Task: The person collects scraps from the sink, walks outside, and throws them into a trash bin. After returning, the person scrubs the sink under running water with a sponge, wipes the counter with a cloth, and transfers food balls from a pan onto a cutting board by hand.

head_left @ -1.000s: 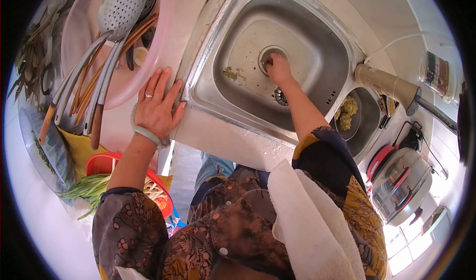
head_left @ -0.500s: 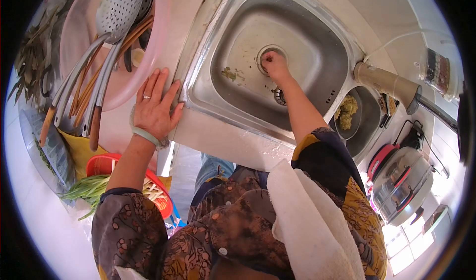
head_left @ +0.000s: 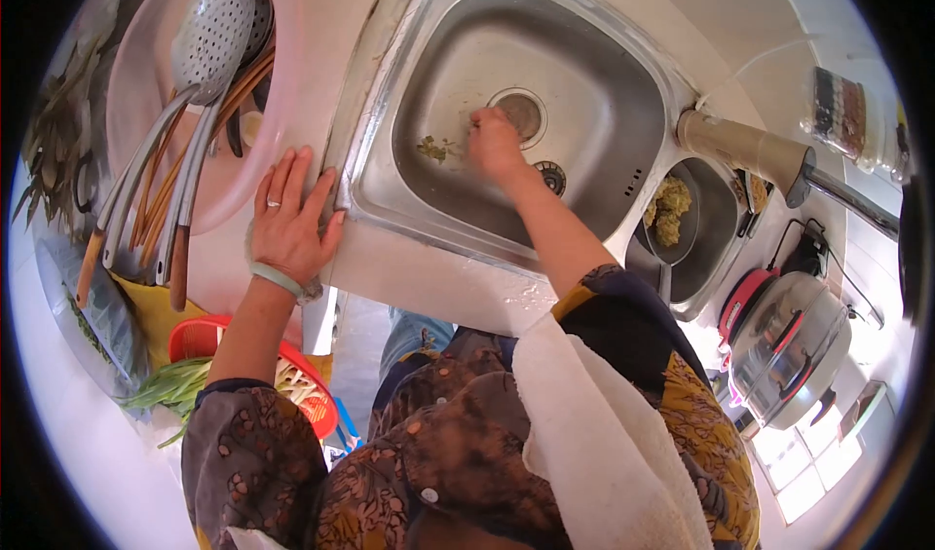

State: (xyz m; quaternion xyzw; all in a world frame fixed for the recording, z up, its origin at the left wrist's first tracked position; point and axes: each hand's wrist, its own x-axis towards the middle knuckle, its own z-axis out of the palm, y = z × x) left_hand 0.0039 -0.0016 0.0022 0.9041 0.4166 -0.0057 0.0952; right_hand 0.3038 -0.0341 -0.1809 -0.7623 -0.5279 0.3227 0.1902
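My right hand (head_left: 495, 148) is down in the large steel sink (head_left: 594, 92), left of the round drain (head_left: 522, 119). Its fingers are curled together; whatever they hold, if anything, is hidden. Just left of them a small patch of wet green scraps (head_left: 432, 149) lies on the sink floor. A round drain strainer (head_left: 551, 177) rests near my right wrist. My left hand (head_left: 295, 211), with a ring and a pale bangle, lies flat with fingers spread on the counter (head_left: 380, 258), beside the sink's left rim.
A pink basin (head_left: 278, 175) at left holds a slotted skimmer (head_left: 212, 38), other long-handled utensils and chopsticks. A red basket (head_left: 190, 341) with greens stands below. In the small right sink, a strainer holds yellow-green pulp (head_left: 670, 209). The faucet (head_left: 745, 151) and a lidded pot (head_left: 789, 355) are further right.
My right hand has moved from over the drain to the left, close to the green scraps, uncovering the drain. My left hand stays on the counter. The whole view has shifted slightly.
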